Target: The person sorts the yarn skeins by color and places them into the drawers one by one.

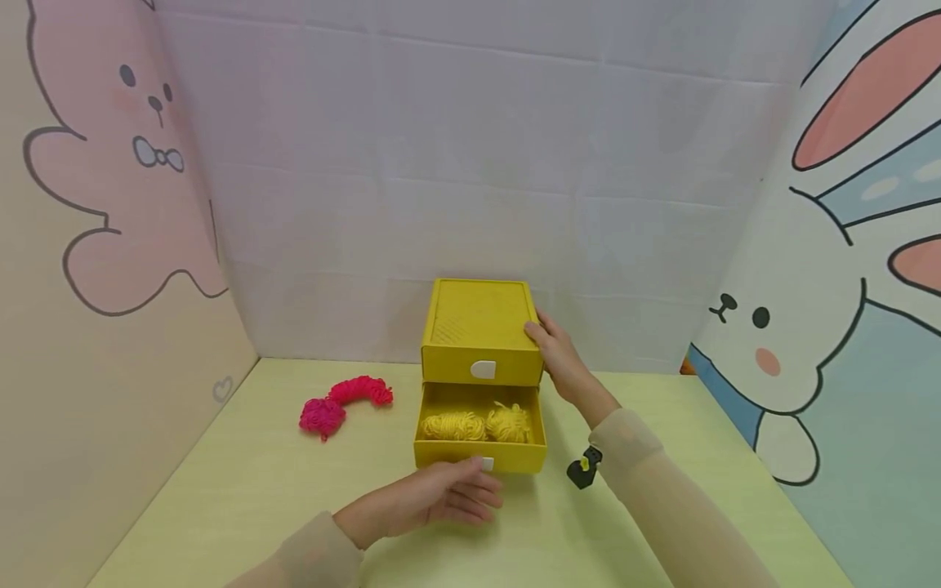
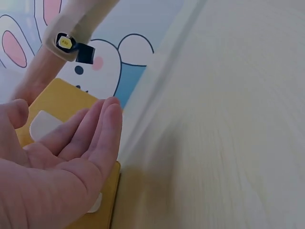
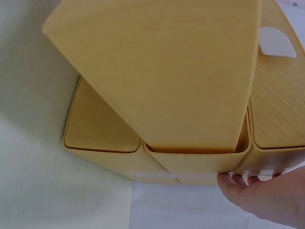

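A yellow drawer unit (image 1: 481, 314) stands against the back wall. Its middle drawer (image 1: 479, 457) is pulled out, and two bundles of yellow yarn (image 1: 453, 426) lie inside. My left hand (image 1: 441, 498) is just in front of that drawer, thumb by the white handle tab (image 1: 488, 464), fingers loosely extended and holding nothing. In the left wrist view its palm (image 2: 62, 176) faces up in front of the unit. My right hand (image 1: 562, 355) rests on the unit's right side, thumb at the top edge; the right wrist view shows its fingers (image 3: 233, 186) against the side wall.
On the table left of the unit lie a magenta yarn bundle (image 1: 322, 416) and a red-pink one (image 1: 362, 390), touching each other. The top drawer (image 1: 456, 363) is closed. Printed walls border the table on both sides. A black wrist camera (image 1: 584, 468) hangs at my right cuff.
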Motion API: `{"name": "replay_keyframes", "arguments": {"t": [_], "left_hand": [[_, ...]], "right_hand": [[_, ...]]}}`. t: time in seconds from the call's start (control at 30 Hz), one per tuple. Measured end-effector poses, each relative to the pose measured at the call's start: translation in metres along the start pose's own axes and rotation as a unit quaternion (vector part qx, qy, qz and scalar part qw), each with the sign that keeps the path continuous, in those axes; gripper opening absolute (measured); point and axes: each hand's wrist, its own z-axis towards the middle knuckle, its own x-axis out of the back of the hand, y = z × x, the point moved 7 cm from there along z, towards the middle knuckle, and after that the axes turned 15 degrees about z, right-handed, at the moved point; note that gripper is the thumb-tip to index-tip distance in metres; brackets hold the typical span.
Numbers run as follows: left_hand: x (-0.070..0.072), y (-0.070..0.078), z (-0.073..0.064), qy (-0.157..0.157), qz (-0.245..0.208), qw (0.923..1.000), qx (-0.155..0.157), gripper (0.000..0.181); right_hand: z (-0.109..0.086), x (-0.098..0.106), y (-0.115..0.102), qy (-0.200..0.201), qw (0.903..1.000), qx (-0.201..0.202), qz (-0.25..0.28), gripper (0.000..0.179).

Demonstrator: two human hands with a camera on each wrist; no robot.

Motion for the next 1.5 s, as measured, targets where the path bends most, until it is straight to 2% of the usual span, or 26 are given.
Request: {"name": "replay_keyframes", "arguments": {"t": [0.17,0.23,0.33,0.43,0.57,0.9,1.07,1.3,1.5], "left_hand": [[-0.002,-0.006,0.003,0.002,-0.037,0.9993,0.012,0.075],[-0.002,-0.008,0.004,0.001,-0.066,0.9977,0.013,0.076],[-0.003,-0.009,0.005,-0.005,-0.123,0.9924,0.011,0.076],[-0.003,-0.010,0.006,-0.008,-0.179,0.9837,0.009,0.075],[-0.001,-0.009,0.009,0.006,-0.211,0.9775,0.006,0.075],[0.006,-0.007,0.019,0.048,-0.231,0.9717,0.004,0.075],[0.013,-0.004,0.029,0.069,-0.227,0.9714,0.001,0.073],[0.025,-0.001,0.045,0.103,-0.242,0.9648,-0.009,0.067],[0.035,0.001,0.055,0.118,-0.245,0.9622,-0.015,0.067]], "right_hand": [[0.000,0.001,0.000,0.007,1.0000,-0.003,0.001,0.069],[0.000,0.001,0.001,0.007,1.0000,-0.003,0.000,0.069],[0.000,0.001,0.000,0.008,1.0000,-0.002,0.000,0.068],[0.000,0.000,0.000,0.007,1.0000,-0.001,-0.003,0.069],[0.000,0.000,0.000,0.006,1.0000,-0.001,-0.006,0.069],[0.000,0.000,0.001,0.008,1.0000,-0.002,-0.002,0.069],[-0.001,0.000,0.001,0.011,0.9999,-0.003,0.000,0.069],[0.000,0.000,0.001,0.008,1.0000,-0.002,-0.003,0.068],[0.001,0.000,0.001,0.005,1.0000,0.002,-0.003,0.068]]}}
